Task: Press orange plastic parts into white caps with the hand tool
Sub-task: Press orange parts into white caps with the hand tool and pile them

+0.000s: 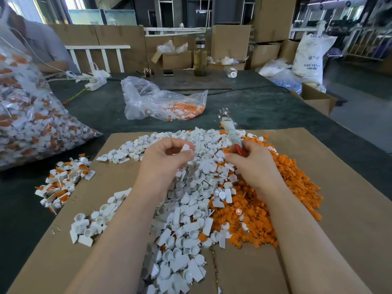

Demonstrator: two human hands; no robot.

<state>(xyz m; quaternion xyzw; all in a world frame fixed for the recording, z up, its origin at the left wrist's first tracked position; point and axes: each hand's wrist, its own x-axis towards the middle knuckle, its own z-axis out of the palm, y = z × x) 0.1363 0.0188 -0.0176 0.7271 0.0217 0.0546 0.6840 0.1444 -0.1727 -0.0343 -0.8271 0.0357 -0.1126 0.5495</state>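
My left hand (164,158) pinches a white cap (185,147) between thumb and fingers, held above the heap. My right hand (253,164) grips the hand tool (230,132), a red handle with a tape-wrapped shaft that points up and away from me. The two hands sit close together, a small gap between them. Below them a big heap of loose white caps (191,209) lies on a brown cardboard sheet (339,209). A heap of orange plastic parts (275,209) lies right of the caps.
Assembled white-and-orange caps (63,183) lie in a small pile at the left. A large clear bag of them (31,115) fills the left edge. A smaller open bag (161,100) lies behind the cardboard. A bottle (199,58), boxes and another person are at the far side.
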